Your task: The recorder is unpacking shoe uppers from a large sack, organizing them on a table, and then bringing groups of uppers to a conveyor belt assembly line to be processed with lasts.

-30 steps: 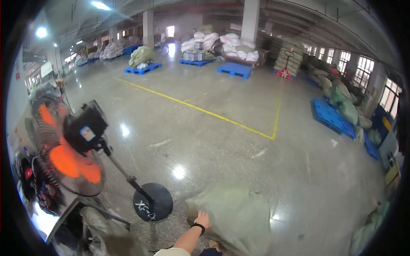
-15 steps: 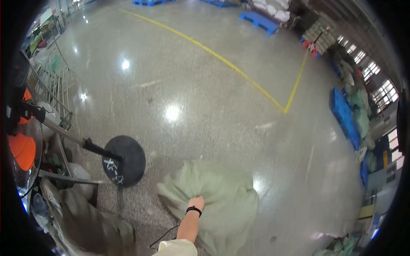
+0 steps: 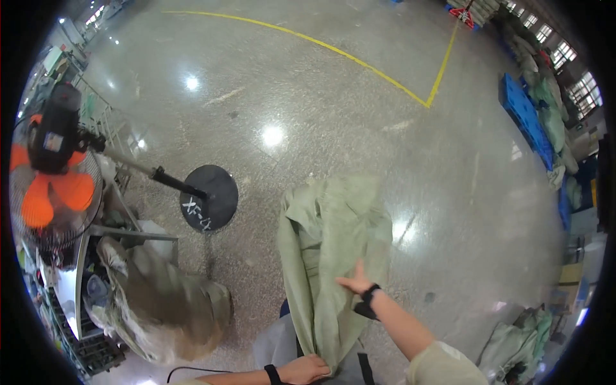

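Note:
A large pale green woven sack [image 3: 346, 224] stands in front of me, its fabric in long folds running down to my body. Low in the picture, my left hand [image 3: 307, 370] is closed on the sack's near edge, its fingertips partly hidden. Higher up on the sack's right side is my right hand [image 3: 358, 280], thumb and fingers apart, lying against the cloth without gripping it. Each wrist wears a black band.
To the left are a floor fan [image 3: 58, 186] with orange blades, its round black base [image 3: 210, 197], and a full, dull green sack [image 3: 173, 308]. Crumpled sacks [image 3: 516, 343] lie at lower right. A blue pallet [image 3: 526, 122] and yellow floor line [image 3: 333, 48] are farther off.
The sack, earlier spread wide and low, now stands taller and narrower, drawn toward me. Only one hand showed before, gripping its top; now both are at it. The view has tilted down.

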Motion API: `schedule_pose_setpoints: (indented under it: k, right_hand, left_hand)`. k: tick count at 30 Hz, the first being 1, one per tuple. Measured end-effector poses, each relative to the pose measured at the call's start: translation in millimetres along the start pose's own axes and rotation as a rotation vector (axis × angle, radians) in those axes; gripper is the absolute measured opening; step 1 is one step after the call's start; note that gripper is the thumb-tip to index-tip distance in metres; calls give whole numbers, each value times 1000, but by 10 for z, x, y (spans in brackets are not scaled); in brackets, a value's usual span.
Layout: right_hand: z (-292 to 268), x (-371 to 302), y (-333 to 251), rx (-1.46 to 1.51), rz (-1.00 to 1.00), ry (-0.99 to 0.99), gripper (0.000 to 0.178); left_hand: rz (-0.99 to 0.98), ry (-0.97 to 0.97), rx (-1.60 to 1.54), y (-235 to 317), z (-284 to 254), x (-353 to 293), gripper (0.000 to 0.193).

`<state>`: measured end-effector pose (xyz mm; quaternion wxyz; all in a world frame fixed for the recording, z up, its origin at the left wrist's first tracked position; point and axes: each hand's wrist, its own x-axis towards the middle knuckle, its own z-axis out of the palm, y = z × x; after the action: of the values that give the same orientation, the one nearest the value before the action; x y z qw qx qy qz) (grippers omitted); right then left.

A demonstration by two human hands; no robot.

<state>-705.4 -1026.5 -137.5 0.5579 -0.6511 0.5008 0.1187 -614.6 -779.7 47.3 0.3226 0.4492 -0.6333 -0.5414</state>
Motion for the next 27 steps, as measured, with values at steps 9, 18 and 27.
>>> schedule_pose_setpoints:
  k: [9,18,27]
  right_hand:
    - [-95,-1279,-188,1121,324,-547,21]
    - [394,-3230,-529,1124,8,-945,38]
    - [1305,-4080,-199,198,-734,-714,29]
  left_hand:
    - [-787,843,51,712,1854,-995,19]
    - [-615,1467,419,1434,3025,-1909,19]
    - [-781,1605,89,1239,4777,-2213,25]
